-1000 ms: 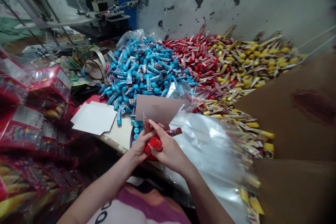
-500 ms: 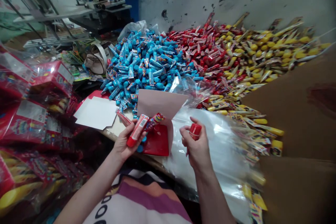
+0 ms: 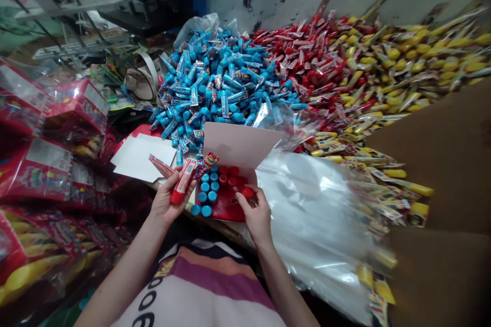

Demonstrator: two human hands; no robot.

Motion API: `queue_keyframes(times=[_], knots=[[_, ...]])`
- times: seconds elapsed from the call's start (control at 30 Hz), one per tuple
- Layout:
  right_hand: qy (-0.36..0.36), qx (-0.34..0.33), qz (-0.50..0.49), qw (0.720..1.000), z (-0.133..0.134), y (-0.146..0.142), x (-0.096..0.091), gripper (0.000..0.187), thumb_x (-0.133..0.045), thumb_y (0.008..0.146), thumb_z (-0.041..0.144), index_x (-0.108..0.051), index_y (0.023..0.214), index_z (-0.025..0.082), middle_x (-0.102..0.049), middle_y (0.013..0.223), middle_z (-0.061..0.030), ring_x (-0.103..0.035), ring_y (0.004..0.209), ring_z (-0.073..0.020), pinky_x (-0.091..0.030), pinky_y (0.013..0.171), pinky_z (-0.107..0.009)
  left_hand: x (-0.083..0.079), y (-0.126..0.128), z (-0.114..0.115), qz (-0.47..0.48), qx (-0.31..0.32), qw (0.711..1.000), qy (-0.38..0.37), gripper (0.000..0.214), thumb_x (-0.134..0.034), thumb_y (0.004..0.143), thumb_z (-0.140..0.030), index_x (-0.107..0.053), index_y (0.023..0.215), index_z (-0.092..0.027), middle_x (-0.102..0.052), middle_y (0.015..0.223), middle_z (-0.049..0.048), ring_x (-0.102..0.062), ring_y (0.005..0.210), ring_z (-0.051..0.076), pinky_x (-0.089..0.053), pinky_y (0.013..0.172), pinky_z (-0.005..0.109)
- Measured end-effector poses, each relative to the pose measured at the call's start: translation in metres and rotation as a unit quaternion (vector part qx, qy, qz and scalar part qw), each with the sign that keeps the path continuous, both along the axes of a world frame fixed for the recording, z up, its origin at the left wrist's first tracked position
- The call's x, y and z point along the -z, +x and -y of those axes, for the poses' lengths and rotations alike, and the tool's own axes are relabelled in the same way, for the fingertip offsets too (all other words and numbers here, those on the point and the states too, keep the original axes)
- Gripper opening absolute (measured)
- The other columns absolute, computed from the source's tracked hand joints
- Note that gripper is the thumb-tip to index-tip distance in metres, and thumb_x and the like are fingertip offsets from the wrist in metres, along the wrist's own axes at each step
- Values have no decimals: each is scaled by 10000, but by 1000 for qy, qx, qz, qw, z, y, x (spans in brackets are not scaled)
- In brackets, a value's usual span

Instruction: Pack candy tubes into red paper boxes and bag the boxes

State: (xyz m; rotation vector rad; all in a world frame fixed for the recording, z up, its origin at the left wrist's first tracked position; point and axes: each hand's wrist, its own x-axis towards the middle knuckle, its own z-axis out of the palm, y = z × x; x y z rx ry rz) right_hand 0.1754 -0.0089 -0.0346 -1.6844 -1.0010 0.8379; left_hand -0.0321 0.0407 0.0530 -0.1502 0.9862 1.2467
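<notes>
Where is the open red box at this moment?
In the head view, the open red box sits just below centre, slightly left, before the blue tube pile, between the left hand and clear plastic sheeting; the right hand is at its right side.

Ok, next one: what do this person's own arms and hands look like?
Left hand and right hand are ungloved; the forearms show no sleeves or watch. The top is white with dark, orange and purple bands and dark lettering.
</notes>
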Motion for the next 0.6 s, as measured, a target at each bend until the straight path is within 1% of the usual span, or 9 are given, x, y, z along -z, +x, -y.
queue_keyframes(times=[0.07,0.1,0.17,0.3,0.37,0.47,0.6], knots=[[-25,24,15,999,0,-3,0,436,-671,713,541,-575,957,193,-648,870,-39,-607,778,-202,-490,769,-349,1,-1,-1,-3,-4,1000,3,248,-412,937,-93,-646,881,-150,-733,844,52,-719,727,153,-612,676,270],[-34,30,34,998,0,-5,0,437,-668,710,553,-566,941,196,-647,846,-37,-609,774,-209,-487,770,-354,1,-1,-1,-2,-5,1000,5,242,-416,936,-91,-646,892,-152,-732,839,49,-719,726,151,-612,681,271],[-38,27,76,996,0,-9,1,423,-645,732,555,-564,943,197,-655,863,-50,-617,809,-225,-479,800,-370,2,-2,-1,2,-3,1000,6,236,-419,935,-90,-647,923,-152,-730,835,49,-717,717,147,-612,681,272],[-7,-18,117,993,0,-7,3,387,-566,814,502,-580,1037,185,-670,1024,-100,-628,922,-241,-466,868,-387,3,-7,0,9,-1,1000,-2,231,-431,931,-93,-657,949,-142,-725,826,63,-711,694,150,-611,681,284],[0,-50,135,990,-1,-2,2,367,-544,833,490,-594,1030,185,-677,1035,-104,-632,929,-240,-463,872,-382,4,-9,0,5,-5,1000,-2,238,-428,929,-90,-661,913,-140,-727,838,70,-713,707,156,-610,684,287],[-12,-67,180,981,-4,4,-2,376,-549,829,530,-613,964,185,-691,943,-90,-639,856,-236,-467,824,-358,6,-11,1,-4,-7,1000,4,258,-415,932,-84,-659,870,-141,-731,861,73,-719,738,170,-611,669,287],[-36,-75,220,972,-8,4,-5,382,-534,842,562,-621,900,194,-692,841,-64,-636,748,-215,-464,738,-316,5,-9,3,1,-3,1000,5,253,-411,937,-86,-650,873,-139,-732,847,64,-718,723,159,-613,664,274]])
